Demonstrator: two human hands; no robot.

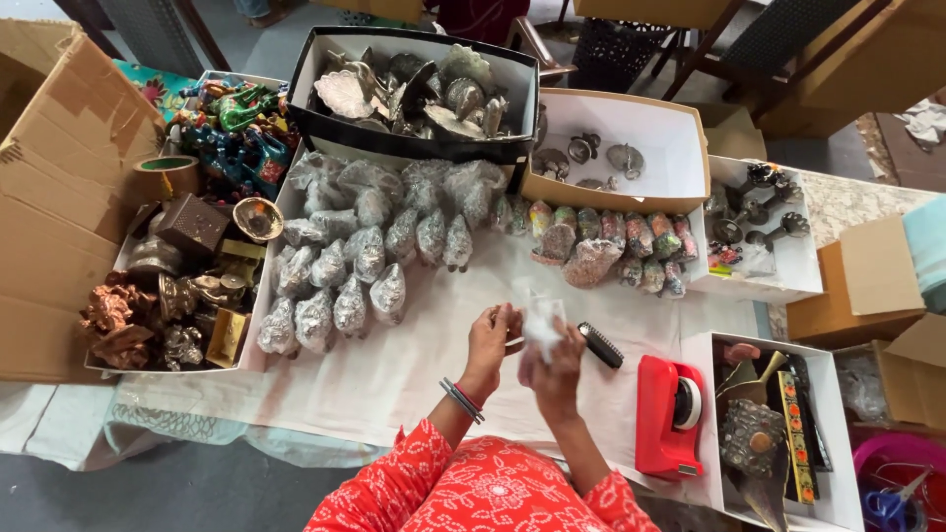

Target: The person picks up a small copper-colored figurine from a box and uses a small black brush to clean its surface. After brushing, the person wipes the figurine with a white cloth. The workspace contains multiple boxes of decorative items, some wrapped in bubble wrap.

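In the head view, low centre of the frame, the left hand (490,340) and right hand (558,369) are both closing their grip on a small clear-wrapped item (542,320) above the white counter (394,374), left of a black brush (600,345) and red tape dispenser (668,414).

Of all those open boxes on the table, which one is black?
The black box at the top centre, heaped with silvery metal pieces. The others holding ornaments are white, such as the white box right beside it.
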